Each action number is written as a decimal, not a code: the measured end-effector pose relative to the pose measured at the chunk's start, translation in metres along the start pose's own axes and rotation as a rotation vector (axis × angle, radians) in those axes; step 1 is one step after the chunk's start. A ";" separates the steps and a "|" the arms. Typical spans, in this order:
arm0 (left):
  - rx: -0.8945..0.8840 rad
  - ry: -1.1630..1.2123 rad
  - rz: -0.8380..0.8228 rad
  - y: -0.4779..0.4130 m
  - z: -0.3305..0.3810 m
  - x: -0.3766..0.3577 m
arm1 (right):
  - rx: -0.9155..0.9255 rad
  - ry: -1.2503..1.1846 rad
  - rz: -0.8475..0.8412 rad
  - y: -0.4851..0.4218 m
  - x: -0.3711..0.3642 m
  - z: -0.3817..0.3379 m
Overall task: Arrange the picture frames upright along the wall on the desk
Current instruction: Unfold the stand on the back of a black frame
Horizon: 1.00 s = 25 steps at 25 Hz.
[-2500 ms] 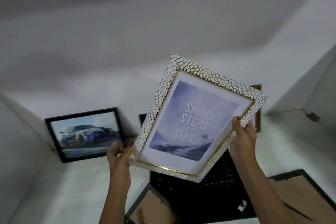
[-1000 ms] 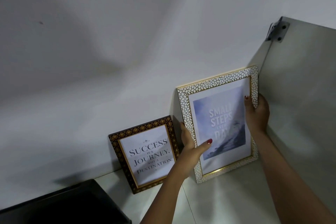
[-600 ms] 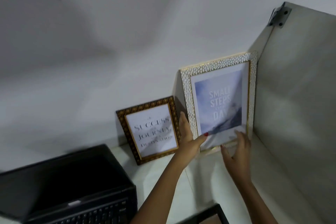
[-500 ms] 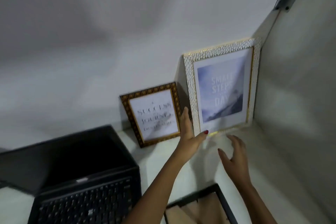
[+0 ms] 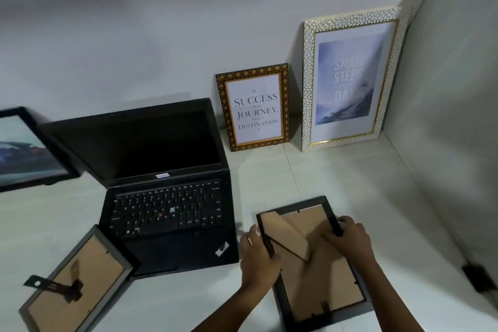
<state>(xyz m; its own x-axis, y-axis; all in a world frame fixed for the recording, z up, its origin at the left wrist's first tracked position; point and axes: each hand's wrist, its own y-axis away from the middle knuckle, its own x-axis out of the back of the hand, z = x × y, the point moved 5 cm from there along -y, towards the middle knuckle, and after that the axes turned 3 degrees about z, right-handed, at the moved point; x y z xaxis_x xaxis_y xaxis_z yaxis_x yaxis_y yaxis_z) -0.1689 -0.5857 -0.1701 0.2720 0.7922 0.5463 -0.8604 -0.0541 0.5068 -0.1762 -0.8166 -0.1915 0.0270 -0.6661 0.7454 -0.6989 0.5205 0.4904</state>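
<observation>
Black frame (image 5: 315, 264): face-down between your hands, long axis running away from you. Left hand (image 5: 257, 257), right hand (image 5: 350, 238) clasp opposite long edges.

The brown-and-gold frame (image 5: 254, 107) reads "SUCCESS IS A JOURNEY, NOT A DESTINATION". The white pebbled frame (image 5: 350, 78) reads "SMALL STEPS … DAY", the middle line blurred.

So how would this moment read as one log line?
step: pick next frame | both hands on face-down black frame | upright at wall: white frame, gold frame
</observation>
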 end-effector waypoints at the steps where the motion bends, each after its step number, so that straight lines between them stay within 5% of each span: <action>1: 0.134 0.025 -0.076 0.006 -0.006 -0.008 | -0.037 -0.031 0.002 0.005 -0.002 0.002; 4: 0.340 0.129 -0.211 0.020 -0.006 -0.014 | -0.108 -0.145 -0.029 0.014 0.000 0.002; 9: 0.295 0.417 -0.328 0.020 0.009 -0.008 | -0.141 -0.463 -0.103 0.031 0.018 -0.006; 16: -0.310 0.397 -0.238 0.025 0.056 0.035 | 0.250 -0.699 0.101 0.073 0.089 -0.081; 21: -0.601 0.396 -0.067 0.027 0.063 0.118 | 0.381 -0.888 0.044 0.108 0.088 -0.150; 25: -0.765 0.187 -0.179 0.027 0.045 0.205 | 0.448 -1.044 -0.024 0.137 0.064 -0.213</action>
<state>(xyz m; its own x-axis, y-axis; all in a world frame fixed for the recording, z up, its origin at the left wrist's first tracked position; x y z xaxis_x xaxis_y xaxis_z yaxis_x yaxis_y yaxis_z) -0.1166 -0.4524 -0.0144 0.4153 0.8418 0.3449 -0.8857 0.4607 -0.0579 -0.1183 -0.6742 0.0199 -0.4186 -0.9021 -0.1049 -0.9044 0.4037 0.1379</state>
